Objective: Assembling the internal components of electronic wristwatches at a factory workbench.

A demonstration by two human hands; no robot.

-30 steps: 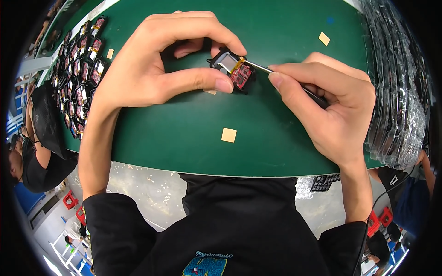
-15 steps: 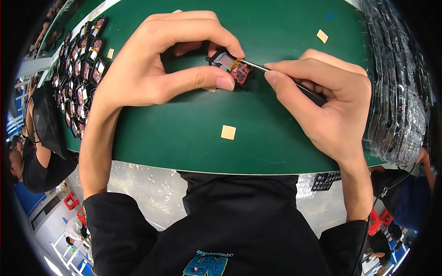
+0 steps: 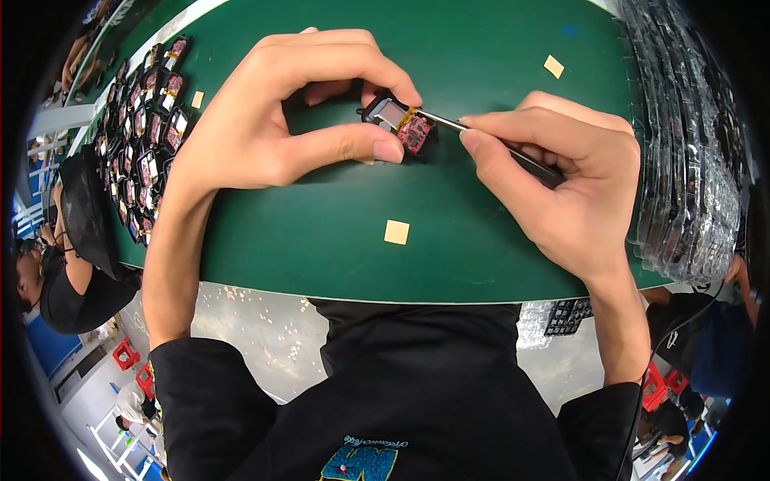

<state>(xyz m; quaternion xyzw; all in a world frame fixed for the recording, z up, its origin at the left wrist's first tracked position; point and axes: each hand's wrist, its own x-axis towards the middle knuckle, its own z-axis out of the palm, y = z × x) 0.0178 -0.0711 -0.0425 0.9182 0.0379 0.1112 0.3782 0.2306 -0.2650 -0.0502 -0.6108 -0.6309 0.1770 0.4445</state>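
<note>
Two bare hands are working in the head view, and I am watching them from above. The left hand point(image 3: 253, 120) is clamping the unit point(image 3: 403, 125) between its thumb and index fingertip, with the other fingers curling behind. The unit is sitting above the middle of the table point(image 3: 313, 248), tilting, with its grey panel facing up on the left and its red board point(image 3: 415, 135) showing on the right. A yellow strip point(image 3: 408, 118) is running between them. I am not able to tell whether its underside is touching the table.

The right hand point(image 3: 561, 180) is pinching the tool point(image 3: 443, 119) between thumb and index finger, the remaining fingers folding in around its dark handle. The metal tip is reaching the unit's upper right edge, just beside the left index fingertip; whether it is pressing there, I am failing to make out.

A pale square point(image 3: 396, 232) is lying nearer the person, below the unit. Many similar units point(image 3: 176, 128) are crowding the table's left side, and clear trays point(image 3: 694, 172) are standing stacked at the right.
</note>
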